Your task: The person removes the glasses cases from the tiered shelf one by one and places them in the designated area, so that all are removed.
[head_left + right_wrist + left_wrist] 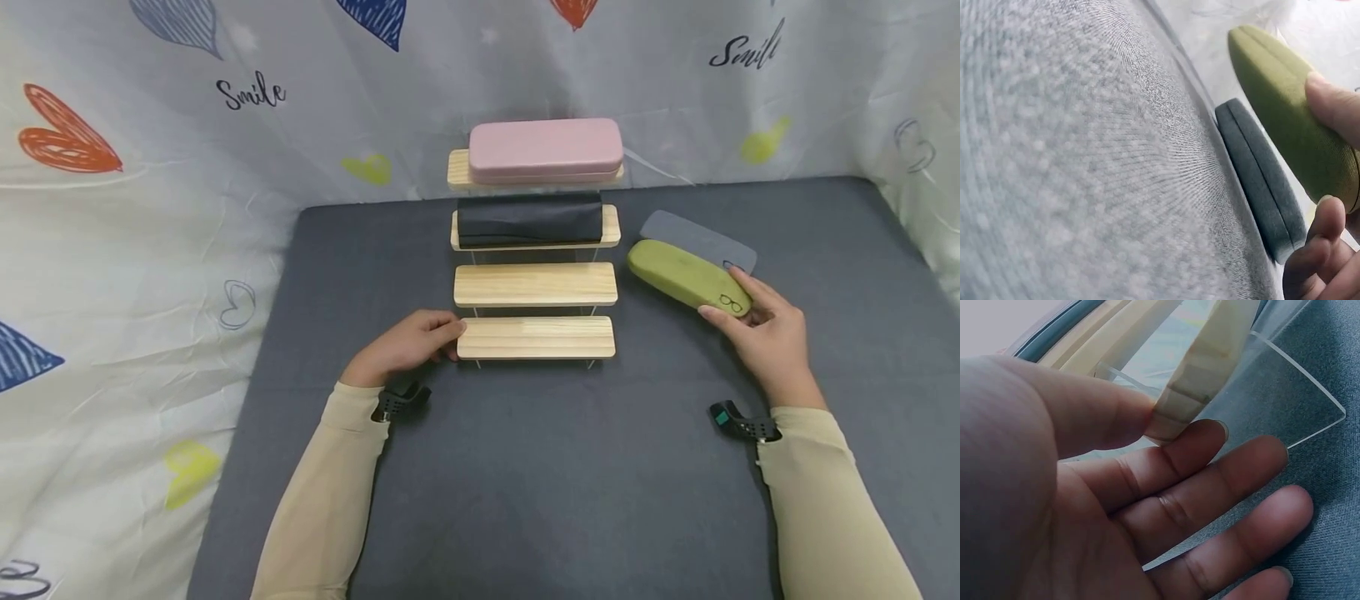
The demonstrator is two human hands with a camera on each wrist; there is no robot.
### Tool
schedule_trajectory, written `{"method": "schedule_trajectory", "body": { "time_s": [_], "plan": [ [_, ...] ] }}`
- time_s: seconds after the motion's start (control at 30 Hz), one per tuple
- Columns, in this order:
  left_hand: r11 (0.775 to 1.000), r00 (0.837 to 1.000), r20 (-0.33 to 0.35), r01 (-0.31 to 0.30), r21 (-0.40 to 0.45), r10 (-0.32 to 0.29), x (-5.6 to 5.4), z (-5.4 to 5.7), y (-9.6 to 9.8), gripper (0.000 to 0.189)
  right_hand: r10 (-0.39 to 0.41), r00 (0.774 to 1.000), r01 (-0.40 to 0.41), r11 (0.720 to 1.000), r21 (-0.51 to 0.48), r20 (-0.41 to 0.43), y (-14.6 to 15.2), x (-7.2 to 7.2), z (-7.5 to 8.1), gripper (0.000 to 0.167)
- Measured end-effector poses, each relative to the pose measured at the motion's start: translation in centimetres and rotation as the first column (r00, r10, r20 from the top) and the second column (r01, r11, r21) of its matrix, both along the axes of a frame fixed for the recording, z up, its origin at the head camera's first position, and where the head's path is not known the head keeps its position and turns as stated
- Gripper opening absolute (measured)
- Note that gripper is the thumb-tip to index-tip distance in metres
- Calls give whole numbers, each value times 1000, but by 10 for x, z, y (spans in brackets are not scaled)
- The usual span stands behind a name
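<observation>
My right hand (772,337) grips a green glasses case (678,271) by its near end, thumb on one side and fingers on the other. In the right wrist view the green case (1285,100) is raised above a grey glasses case (1260,175), which lies on the table. My left hand (412,342) pinches the left end of the lowest wooden shelf (536,337) of a tiered stand, thumb on top and forefinger beneath. The left wrist view shows its other fingers spread beside a clear support panel (1310,387).
On the top shelf (458,171) sits a pink glasses case (546,150). A black case (529,220) lies on the shelf below it. The third shelf (536,284) is bare wood. A printed cloth (300,150) hangs behind the grey table (525,483).
</observation>
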State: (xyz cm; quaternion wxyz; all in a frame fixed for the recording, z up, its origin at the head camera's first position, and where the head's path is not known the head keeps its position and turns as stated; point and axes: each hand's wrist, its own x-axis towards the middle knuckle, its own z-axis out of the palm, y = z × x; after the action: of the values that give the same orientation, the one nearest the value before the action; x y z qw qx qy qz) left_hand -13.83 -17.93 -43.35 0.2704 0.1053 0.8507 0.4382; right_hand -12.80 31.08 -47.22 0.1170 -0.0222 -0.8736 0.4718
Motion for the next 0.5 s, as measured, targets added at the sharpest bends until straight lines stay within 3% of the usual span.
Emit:
{"method": "schedule_trajectory", "body": {
  "time_s": [0.3,0.5],
  "plan": [
    [1000,1000,-5,-4,11,4,-1,0,-1,37,14,1000,-14,1000,-8,0,-2,-5,-3,72],
    [999,1000,8,-9,34,9,0,0,0,38,0,1000,-1,999,54,19,-2,-5,-2,73]
  ]
}}
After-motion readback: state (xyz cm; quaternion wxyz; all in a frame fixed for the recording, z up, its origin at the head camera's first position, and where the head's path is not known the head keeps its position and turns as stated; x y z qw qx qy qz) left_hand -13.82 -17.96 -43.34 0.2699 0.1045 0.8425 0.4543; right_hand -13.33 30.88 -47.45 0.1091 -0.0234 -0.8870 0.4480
